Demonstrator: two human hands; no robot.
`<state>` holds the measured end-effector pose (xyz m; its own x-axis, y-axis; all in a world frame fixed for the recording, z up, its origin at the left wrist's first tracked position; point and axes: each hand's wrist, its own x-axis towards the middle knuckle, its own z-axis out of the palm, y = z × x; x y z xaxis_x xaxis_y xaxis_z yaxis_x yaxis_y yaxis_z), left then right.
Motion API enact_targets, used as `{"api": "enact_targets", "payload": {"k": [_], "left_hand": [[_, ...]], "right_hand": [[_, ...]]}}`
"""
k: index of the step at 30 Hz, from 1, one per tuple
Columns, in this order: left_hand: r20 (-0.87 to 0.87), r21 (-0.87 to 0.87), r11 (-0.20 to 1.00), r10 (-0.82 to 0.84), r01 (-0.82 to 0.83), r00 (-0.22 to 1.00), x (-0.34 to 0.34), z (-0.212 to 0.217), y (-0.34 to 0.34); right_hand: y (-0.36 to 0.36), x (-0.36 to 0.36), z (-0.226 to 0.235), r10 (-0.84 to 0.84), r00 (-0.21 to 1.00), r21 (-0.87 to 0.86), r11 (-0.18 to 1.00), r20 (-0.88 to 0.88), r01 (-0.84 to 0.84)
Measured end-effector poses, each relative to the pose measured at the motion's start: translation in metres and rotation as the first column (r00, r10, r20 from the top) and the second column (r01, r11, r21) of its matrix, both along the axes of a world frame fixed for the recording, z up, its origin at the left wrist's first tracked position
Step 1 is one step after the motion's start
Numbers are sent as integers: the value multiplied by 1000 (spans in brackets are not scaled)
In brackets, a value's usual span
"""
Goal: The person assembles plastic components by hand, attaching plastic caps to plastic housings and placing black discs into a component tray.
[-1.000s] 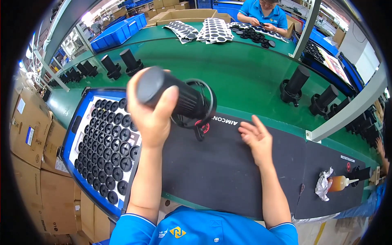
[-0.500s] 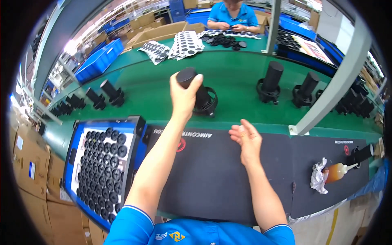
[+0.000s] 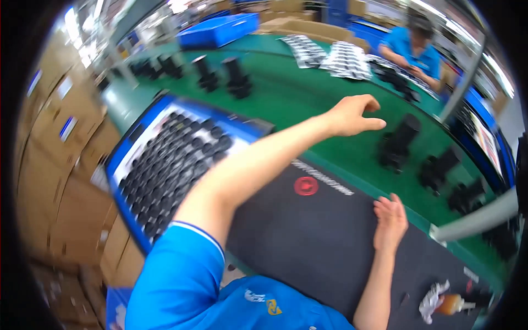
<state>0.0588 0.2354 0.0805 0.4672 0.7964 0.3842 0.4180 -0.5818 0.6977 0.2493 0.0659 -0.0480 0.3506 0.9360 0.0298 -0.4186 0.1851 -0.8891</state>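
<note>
My left hand (image 3: 355, 116) is stretched out over the green work surface, its thumb apart from the curved fingers and nothing in it. Just right of it stands a black cylindrical part (image 3: 404, 135) with a wider ringed base, slightly blurred and apart from the fingertips. My right hand (image 3: 390, 223) hovers over the right part of the dark mat (image 3: 308, 236), fingers loosely extended and holding nothing. Two similar black parts (image 3: 440, 169) (image 3: 467, 195) stand farther right. To the left, a blue-framed tray (image 3: 124, 179) carries rows of round black pieces, partly hidden by my left arm.
More black cylindrical parts (image 3: 237, 80) stand at the far left. A grey post (image 3: 478, 217) rises at the right. Near it lie crumpled foil (image 3: 432, 302) and an amber bottle (image 3: 451, 304). A co-worker (image 3: 415, 49) sits across by dotted sheets (image 3: 346, 60). Cartons (image 3: 82, 220) are stacked left.
My left hand has let go of the black cylindrical part, which now stands on the green surface. The view has swung left and tilted. My right hand stays open.
</note>
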Motion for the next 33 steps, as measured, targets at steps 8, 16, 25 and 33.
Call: {"api": "enact_targets", "payload": {"k": [8,16,25,33], "left_hand": [[-646,184,981,79,54,759,-279,10,-153],[-675,175,984,144,-32,724,-311,-63,-193],[-523,233,967,36,103,852,-290,-38,-169],[-414,357,802,-324,480,850,-191,23,-173]], "right_hand": [[-3,-8,3,-41,956,-57,997,290,60],[-3,-15,2,-47,941,-25,998,336,59],[-12,-46,24,-78,985,39,997,152,73],[-26,-166,73,868,345,107,405,-358,-908]]}}
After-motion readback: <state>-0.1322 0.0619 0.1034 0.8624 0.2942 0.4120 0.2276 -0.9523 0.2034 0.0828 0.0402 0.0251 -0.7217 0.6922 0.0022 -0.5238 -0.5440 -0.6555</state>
